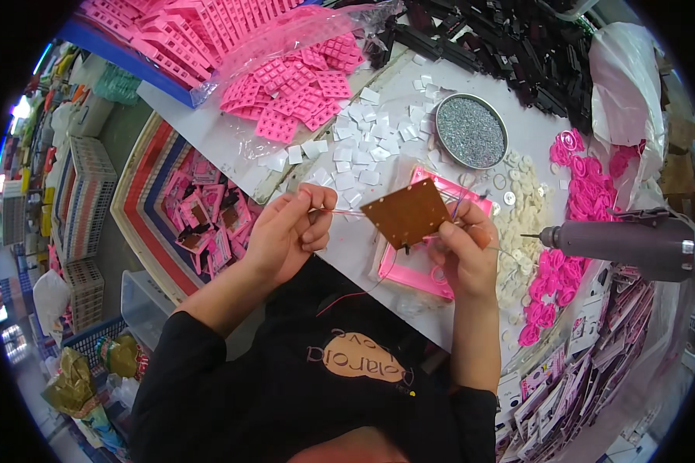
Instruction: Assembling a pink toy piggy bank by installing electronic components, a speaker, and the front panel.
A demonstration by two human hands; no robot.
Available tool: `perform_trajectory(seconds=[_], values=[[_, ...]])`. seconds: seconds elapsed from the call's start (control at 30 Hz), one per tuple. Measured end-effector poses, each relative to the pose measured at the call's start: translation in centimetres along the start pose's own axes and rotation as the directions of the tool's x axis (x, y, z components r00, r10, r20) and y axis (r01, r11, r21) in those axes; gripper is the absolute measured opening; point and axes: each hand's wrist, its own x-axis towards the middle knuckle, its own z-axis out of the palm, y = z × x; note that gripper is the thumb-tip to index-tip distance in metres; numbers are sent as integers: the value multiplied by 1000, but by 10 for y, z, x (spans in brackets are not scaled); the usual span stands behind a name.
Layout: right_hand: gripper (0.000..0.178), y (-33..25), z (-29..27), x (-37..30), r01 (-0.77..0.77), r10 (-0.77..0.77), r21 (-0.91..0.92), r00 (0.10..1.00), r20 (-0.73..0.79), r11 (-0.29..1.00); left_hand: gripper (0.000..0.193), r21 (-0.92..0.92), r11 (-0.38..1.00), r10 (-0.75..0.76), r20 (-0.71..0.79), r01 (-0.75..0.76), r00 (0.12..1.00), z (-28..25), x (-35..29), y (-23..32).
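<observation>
1. A thin brown board of nearly square shape (405,212) is held in the air above a pink plastic frame (409,282), which lies on the white table (531,104).
2. By the right hand (471,255) the board is gripped near its lower right corner, between thumb and fingers; probably this edge grip is chosen so that the face is left uncovered.
3. By the left hand (289,228), with fingers curled closed, a thin red wire (340,211) is pinched; it is drawn sideways towards the board, perhaps to be kept straight.
4. The flat brown face is turned up to the camera. The slightly longer axis is pointed from lower left to upper right.
5. A dark grey power screwdriver (629,245) is placed at the right, its bit directed leftwards, seemingly for easy reach.
</observation>
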Motion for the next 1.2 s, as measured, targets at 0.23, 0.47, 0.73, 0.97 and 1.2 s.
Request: perform_trajectory(seconds=[0.23,0.47,0.73,0.97,1.2], values=[[15,-2,5,5,-90,119,-207,984,131,974,33,790,479,424,174,-383,889,47,-4,13],[21,-14,5,7,56,-46,-170,997,63,984,33,538,841,-56,193,-57,980,4,21,-5],[17,-5,-3,1,85,-126,-329,986,-104,940,39,284,959,-66,166,16,984,-1,25,-19],[16,-4,4,12,-39,-3,-359,993,-115,932,47,122,989,-115,254,86,960,13,30,-23],[17,-1,-1,14,-128,106,-295,990,-90,947,52,60,995,-93,359,76,929,-4,37,-25]])
